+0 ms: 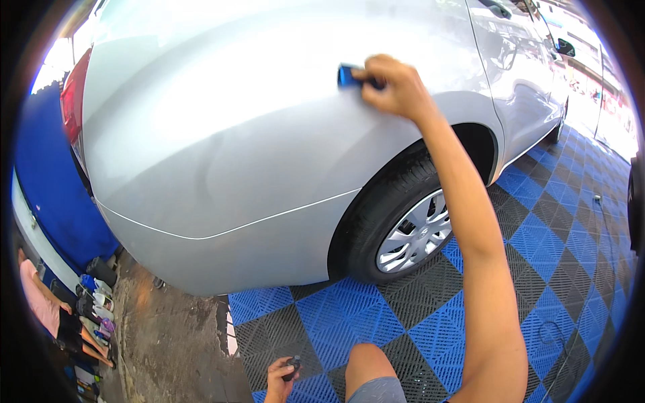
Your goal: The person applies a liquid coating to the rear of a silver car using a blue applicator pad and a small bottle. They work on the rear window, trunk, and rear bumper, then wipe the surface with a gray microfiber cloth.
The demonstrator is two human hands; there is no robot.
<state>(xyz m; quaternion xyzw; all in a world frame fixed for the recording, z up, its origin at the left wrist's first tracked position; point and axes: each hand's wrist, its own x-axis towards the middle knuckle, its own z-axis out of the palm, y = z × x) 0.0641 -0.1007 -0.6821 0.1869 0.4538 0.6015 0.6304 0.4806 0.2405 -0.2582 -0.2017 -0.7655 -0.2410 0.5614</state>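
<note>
My right hand [395, 88] is raised against the silver car's rear side panel [242, 166], above the wheel arch. It grips a small dark block with a blue face, an applicator block [347, 76], held at the paintwork; the hand is slightly blurred. Low in the view, my left hand [280, 375] holds a small dark bottle [292, 367] beside my knee. Below my right forearm sits the rear wheel [418, 231], with a silver hubcap and black tyre. A red tail light [75, 98] shows at the panel's left end.
Blue and black interlocking floor tiles [347, 317] meet worn concrete [166, 332] on the left. A person in a pink shirt [38, 297] is at the far left near several bottles and containers [103, 302]. A thin cable [564, 347] lies on the tiles at right.
</note>
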